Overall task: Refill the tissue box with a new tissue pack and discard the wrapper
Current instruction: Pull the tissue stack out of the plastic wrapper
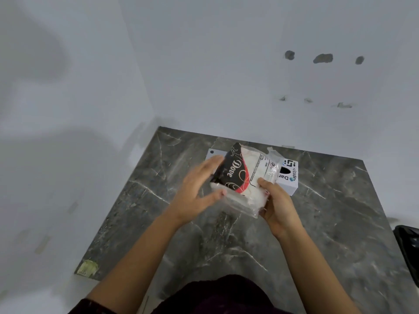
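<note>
Tissue pack held above the tissue box at the bench's far edge. Right hand fingers pinch the wrapper's near corner; left hand fingers spread, blurred. Tear the wrapper at its seam, keeping the tissues stacked.

You have bare grey marble countertop open on the near side and to both sides of the white cardboard tissue box. White walls close off the far edge and the left edge, meeting in a corner, so nothing passes there. A black object stands just off the counter's right edge, too cut off to identify.
</note>
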